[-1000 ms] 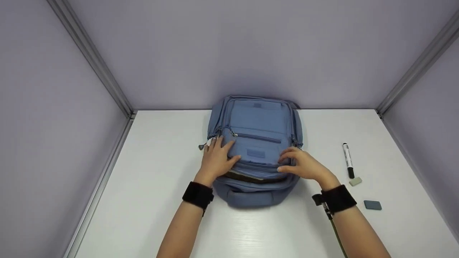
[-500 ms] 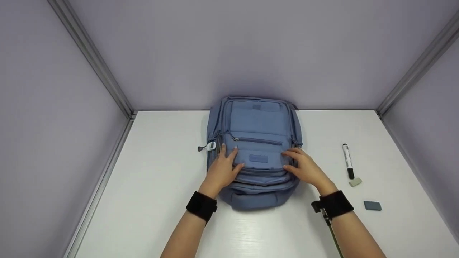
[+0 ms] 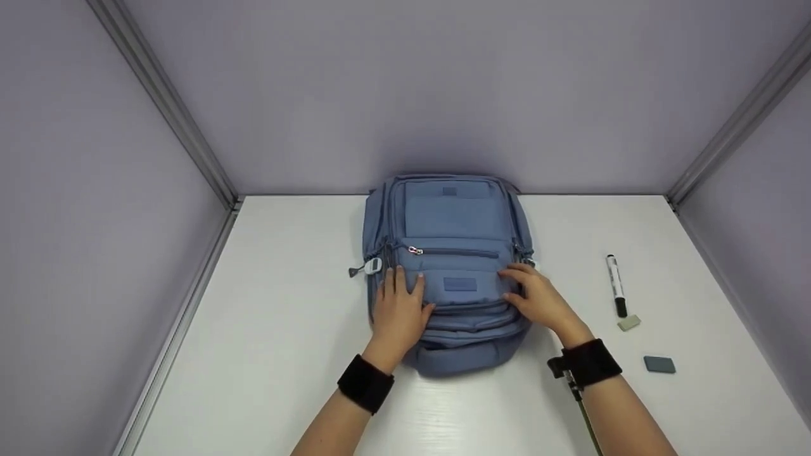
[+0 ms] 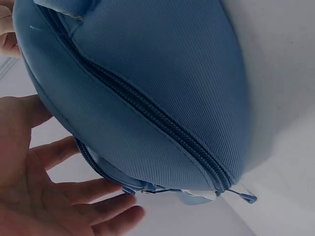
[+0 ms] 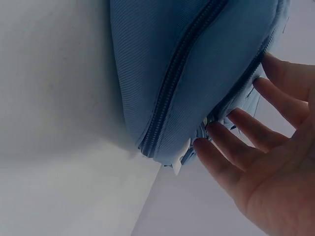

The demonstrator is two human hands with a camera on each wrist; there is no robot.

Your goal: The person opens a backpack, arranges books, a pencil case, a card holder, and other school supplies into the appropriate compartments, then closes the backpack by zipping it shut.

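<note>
Backpack (image 3: 451, 253) under both flat hands, marker (image 3: 614, 284) and two erasers (image 3: 659, 364) beside

1 backpack (image 3: 451, 253), 1 marker (image 3: 614, 284), 2 erasers (image 3: 659, 364) and 2 hands (image 3: 399, 310).

A blue ribbed-fabric backpack (image 3: 451, 253) lies flat, front side up, at the back middle of the white bench (image 3: 266, 354). Its dark zippers appear closed.

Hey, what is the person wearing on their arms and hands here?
Both forearms are bare, with no sleeves or gloves. Each wrist carries a wide black band: left wristband, right wristband. A small black mount and a thin dark strap hang from the right wristband.
</note>
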